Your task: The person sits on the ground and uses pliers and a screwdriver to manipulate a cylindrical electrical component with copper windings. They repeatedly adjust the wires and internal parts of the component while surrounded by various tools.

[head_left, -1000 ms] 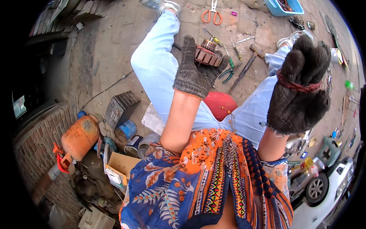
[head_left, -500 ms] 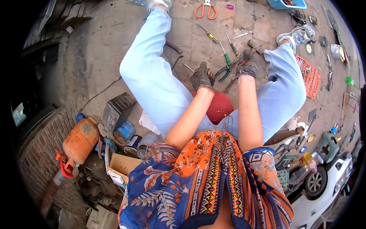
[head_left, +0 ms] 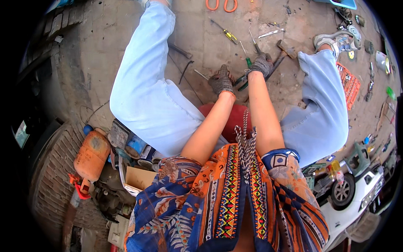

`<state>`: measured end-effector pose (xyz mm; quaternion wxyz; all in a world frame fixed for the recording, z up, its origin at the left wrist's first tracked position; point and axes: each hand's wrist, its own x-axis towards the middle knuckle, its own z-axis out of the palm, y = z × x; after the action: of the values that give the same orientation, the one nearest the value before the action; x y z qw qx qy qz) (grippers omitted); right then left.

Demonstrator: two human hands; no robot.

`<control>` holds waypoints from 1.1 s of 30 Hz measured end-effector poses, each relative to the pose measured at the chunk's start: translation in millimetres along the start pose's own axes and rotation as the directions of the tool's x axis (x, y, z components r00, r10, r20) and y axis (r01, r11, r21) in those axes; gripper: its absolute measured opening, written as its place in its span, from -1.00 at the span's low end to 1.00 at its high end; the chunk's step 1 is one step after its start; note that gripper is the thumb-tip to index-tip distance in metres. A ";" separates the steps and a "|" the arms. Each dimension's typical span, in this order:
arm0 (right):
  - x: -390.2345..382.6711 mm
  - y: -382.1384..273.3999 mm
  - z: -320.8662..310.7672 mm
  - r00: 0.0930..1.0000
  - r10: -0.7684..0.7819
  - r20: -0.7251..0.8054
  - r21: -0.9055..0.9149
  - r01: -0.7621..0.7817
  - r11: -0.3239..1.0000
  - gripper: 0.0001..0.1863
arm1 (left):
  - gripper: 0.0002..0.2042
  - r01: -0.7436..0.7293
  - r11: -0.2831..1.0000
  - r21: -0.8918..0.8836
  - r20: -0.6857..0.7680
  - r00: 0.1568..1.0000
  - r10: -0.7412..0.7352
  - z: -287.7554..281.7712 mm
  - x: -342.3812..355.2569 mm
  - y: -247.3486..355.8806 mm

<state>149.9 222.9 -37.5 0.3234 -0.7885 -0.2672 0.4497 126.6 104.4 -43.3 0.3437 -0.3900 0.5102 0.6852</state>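
Observation:
My left hand (head_left: 221, 82), in a dark knitted glove, is closed around a small metal motor part (head_left: 230, 76), mostly hidden by the glove, low over the paving between my legs. My gloved right hand (head_left: 260, 65) is curled just to its right and farther forward; what its fingers hold is hidden. Around it are a green-handled screwdriver (head_left: 248, 61), dark pliers (head_left: 242, 86), a hammer (head_left: 286, 49) with its handle running under or beside my hand, and another screwdriver (head_left: 254, 43). A yellow screwdriver (head_left: 231, 36) lies farther forward. A red rounded object (head_left: 222, 122) is between my thighs.
Orange-handled scissors (head_left: 230, 6), a long wrench (head_left: 180, 51) and an orange socket case (head_left: 348, 84) lie on the paving (head_left: 96, 54). An orange gas cylinder (head_left: 91, 157), cans (head_left: 135, 146) and a cardboard box (head_left: 138, 177) crowd my left. A white car (head_left: 361, 193) is at right.
Both hands have dropped from a raised position to near the paving between my legs, the left still with the motor part. Since half a second ago my right hand has shifted left and forward.

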 end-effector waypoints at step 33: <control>-29.3 57.5 -102.5 0.933 0.235 0.273 0.116 -0.275 0.954 -0.69 | -0.79 0.069 0.921 0.383 -0.418 0.902 0.107 -62.2 14.6 -68.0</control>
<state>234.6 137.1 -25.3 0.2843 -0.7247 -0.1667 0.6051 190.4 61.8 -96.4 0.2860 -0.4505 0.7029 0.4702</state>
